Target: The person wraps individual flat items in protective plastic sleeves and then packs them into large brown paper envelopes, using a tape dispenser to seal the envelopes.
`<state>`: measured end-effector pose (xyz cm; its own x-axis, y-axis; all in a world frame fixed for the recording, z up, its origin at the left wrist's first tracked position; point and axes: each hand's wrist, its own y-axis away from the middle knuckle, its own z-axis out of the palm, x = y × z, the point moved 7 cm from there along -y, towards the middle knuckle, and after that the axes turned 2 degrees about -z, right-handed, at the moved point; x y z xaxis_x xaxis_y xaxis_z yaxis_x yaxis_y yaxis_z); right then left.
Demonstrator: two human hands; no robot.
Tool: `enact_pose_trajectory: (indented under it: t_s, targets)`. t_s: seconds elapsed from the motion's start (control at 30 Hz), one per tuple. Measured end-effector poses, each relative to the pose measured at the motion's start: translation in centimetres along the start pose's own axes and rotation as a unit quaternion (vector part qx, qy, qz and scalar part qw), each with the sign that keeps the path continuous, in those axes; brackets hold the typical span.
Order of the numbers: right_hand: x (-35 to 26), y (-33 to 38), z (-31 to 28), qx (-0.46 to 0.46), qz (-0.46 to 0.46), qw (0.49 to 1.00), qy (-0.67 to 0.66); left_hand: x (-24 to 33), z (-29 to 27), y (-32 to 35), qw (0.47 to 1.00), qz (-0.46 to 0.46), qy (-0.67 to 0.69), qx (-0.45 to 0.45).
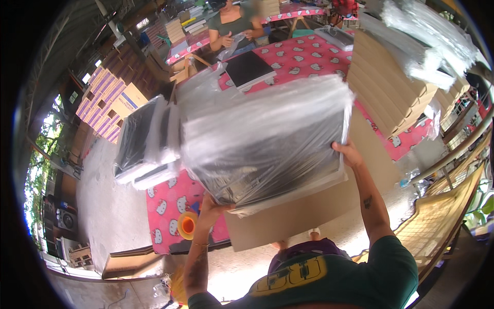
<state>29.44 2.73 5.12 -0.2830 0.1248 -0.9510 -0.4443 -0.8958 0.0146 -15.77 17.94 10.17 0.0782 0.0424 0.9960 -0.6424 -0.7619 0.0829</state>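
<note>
At a pink-covered table (329, 62), the left hand (212, 208) and right hand (351, 153) gripped a plastic-wrapped package (267, 147) by corner and edge.

I see the person's two bare arms held out in front, well apart. The right forearm (371, 198), with a small dark tattoo (367, 202), slants up and inward to the right hand (349, 153). The left forearm (196, 262) rises nearly straight to the left hand (211, 211), set lower. Both hands grip, thumbs pointing inward.
</note>
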Motion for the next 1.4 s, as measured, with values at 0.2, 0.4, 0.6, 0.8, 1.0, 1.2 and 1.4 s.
enact_pose_trajectory:
  t_s: [0.2, 0.4, 0.6, 0.8, 1.0, 1.2, 1.4]
  targets:
    - [-2.4, 4.2, -4.8, -0.063, 0.076, 0.987, 0.129, -10.4, 3.7, 0.2, 0.972, -0.001, -0.235, 0.013]
    - [-5.3, 4.5, -5.7, -0.106, -0.01, 0.989, 0.1, -10.5, 8.0, -1.0, 0.995, -0.04, 0.01, 0.09]
    - [-7.5, 4.7, -2.5, -0.103, -0.006, 0.99, 0.095, -11.6, 8.5, -0.4, 0.975, -0.021, 0.133, 0.175]
    - [-7.5, 4.7, -4.4, -0.09, -0.107, 0.99, 0.027, 11.7, 12.6, 1.9, 0.957, 0.25, 0.143, 0.015]
    - [-1.5, 6.4, -29.9, 0.221, -0.15, 0.962, -0.049, 14.6, 24.4, -7.7, 0.763, 0.171, -0.622, -0.05]
    - [11.4, 9.6, -64.2, 0.5, -0.099, 0.808, -0.294, 10.8, 24.6, -9.4, 0.934, 0.003, -0.351, -0.071]
    - [20.2, 8.3, -70.1, 0.374, -0.164, 0.838, -0.363, 7.9, 21.8, -13.1, 0.793, -0.109, -0.6, -0.014]
